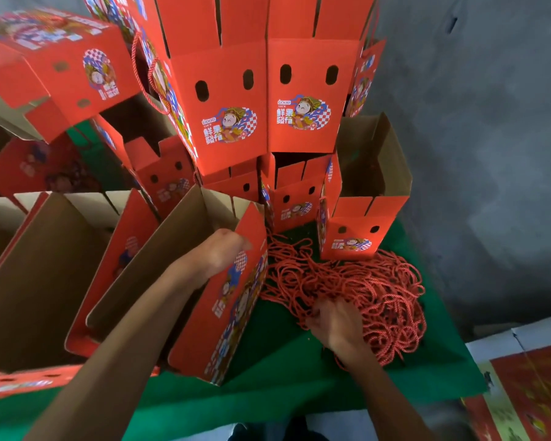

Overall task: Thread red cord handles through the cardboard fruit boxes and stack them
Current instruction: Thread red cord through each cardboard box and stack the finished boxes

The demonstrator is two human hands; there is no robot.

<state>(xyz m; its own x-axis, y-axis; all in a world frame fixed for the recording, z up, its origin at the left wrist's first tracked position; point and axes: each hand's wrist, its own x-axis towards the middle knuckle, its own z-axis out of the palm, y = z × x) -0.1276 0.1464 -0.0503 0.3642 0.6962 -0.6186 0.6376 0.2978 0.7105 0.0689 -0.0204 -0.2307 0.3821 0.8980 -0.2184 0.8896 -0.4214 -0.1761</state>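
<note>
1. My left hand (pixel 218 249) grips the top edge of the open box (pixel 185 281) nearest me, fingers curled over the rim of its right wall.
2. That box stands tilted on the green table cover (pixel 268 361): plain brown cardboard inside, red outside, its right face printed with a cartoon figure, blue-and-white checks and white characters.
3. My right hand (pixel 336 323) is buried in the pile of red cords (pixel 372 297), fingers curled into the strands (which cord they pinch, I cannot tell).
4. The cords are twisted red rope, loosely tangled in a heap on the green cover, just right of the held box and touching the foot of a small red box (pixel 357 230).
5. Behind, stacked boxes (pixel 268 100) rise in tiers; each shows two oval holes above a "GOOD LUCK" print with the same figure.
6. One stacked box at upper left carries a fitted cord handle (pixel 143 74), looping down its side.
7. More open boxes (pixel 45 265) lie at my left, brown insides showing.
8. Grey wall (pixel 490 122) at right.
</note>
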